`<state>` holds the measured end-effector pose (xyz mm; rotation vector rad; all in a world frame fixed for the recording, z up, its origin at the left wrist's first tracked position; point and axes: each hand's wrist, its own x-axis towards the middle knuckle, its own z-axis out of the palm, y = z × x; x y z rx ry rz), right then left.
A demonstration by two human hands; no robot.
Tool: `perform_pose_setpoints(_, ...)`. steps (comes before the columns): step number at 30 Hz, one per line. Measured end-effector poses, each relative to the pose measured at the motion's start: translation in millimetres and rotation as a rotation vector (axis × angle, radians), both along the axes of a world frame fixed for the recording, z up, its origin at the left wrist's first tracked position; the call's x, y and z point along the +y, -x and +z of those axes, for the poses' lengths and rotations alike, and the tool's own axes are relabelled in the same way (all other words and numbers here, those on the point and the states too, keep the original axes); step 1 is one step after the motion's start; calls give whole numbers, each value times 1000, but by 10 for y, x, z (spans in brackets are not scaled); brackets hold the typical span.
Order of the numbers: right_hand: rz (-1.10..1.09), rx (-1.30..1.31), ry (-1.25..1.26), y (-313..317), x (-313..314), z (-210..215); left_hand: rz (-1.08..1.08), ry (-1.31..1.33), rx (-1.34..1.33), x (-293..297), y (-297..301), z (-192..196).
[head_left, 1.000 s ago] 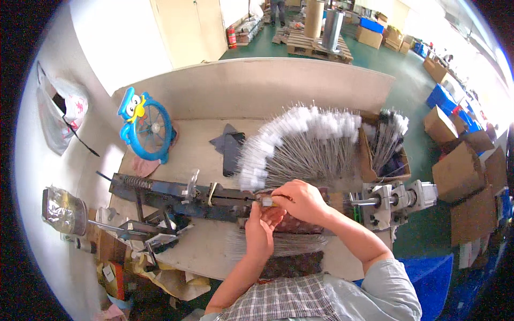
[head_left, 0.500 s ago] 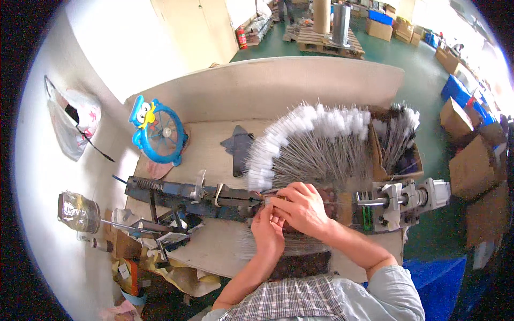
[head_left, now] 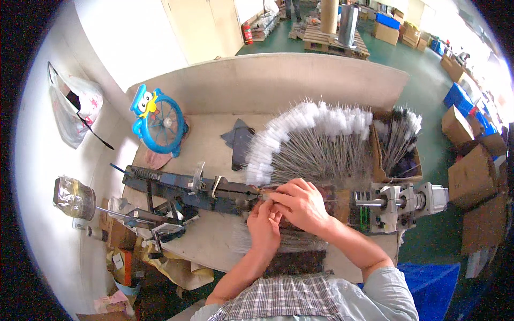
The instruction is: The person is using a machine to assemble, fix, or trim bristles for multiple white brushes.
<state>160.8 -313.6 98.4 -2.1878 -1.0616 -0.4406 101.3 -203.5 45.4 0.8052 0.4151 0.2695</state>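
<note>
My left hand and my right hand meet at the right end of a long dark metal bar fixture. Fingers of both hands are pinched together over one small spot there. Whatever lies between the fingertips is too small and too covered to make out. Just beyond my hands spreads a large fan-shaped pile of thin wire-stemmed brushes with white bristle tips. More fine wires lie under my wrists, on the near side of the fixture.
A metal shaft and clamp assembly stands at the bench's right end. Behind it, a cardboard box holds dark- and white-tipped brushes. A blue cartoon fan, a dark phone and a lever mechanism occupy the left side.
The view has tilted slightly. Both hands stay together at the fixture's end, with only small finger shifts.
</note>
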Motion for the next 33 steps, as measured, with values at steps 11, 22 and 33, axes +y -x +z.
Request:
perform_pose_setpoints(11, 0, 29, -19, 9, -17, 62, 50, 382, 67, 0, 0, 84)
perform_pose_setpoints(22, -25, 9, -2, 16, -118, -24, 34, 235, 33, -77, -16, 139)
perform_pose_setpoints(33, -45, 10, -57, 47, -43, -3, 35, 316, 51, -36, -17, 101)
